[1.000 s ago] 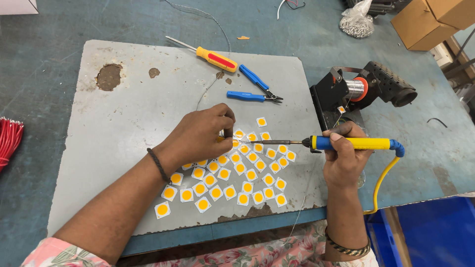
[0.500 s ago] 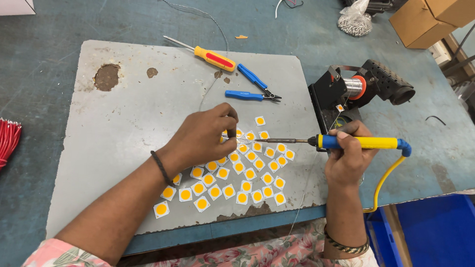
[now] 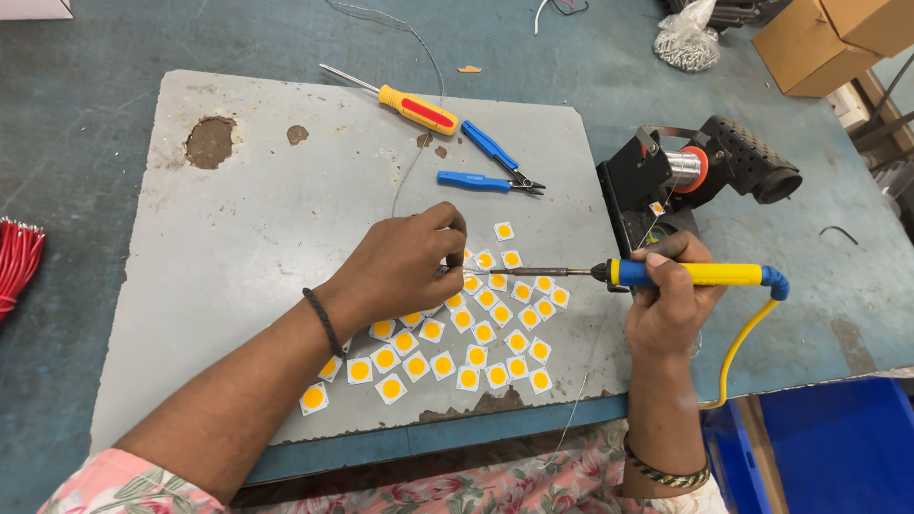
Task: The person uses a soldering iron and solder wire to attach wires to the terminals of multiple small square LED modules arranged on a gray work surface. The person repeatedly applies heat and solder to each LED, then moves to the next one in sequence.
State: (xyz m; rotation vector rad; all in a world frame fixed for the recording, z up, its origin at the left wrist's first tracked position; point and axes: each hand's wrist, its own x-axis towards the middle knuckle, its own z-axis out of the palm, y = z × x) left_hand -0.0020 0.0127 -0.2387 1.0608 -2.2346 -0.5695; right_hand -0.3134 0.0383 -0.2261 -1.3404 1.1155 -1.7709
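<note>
My right hand [image 3: 671, 295] grips a soldering iron [image 3: 695, 275] with a yellow and blue handle, its tip pointing left towards my left hand. My left hand [image 3: 405, 266] pinches a thin solder wire [image 3: 411, 173] right at the iron's tip, above a cluster of several small white squares with yellow round centres [image 3: 476, 328]. The squares lie in rows on a worn grey mat [image 3: 248, 238]. A yellow cable [image 3: 738, 347] runs down from the iron's handle.
A yellow and red screwdriver [image 3: 414, 107] and blue cutters [image 3: 490, 167] lie at the mat's far side. A black iron stand with a solder spool [image 3: 695, 176] sits to the right. Red wires [image 3: 17, 262] are at the left, a blue bin [image 3: 838, 447] at the lower right, cardboard boxes [image 3: 828, 38] at the far right.
The iron's tip and my left hand's fingers have stayed together over the squares, with only a slight shift of both hands. Nothing was picked up or let go.
</note>
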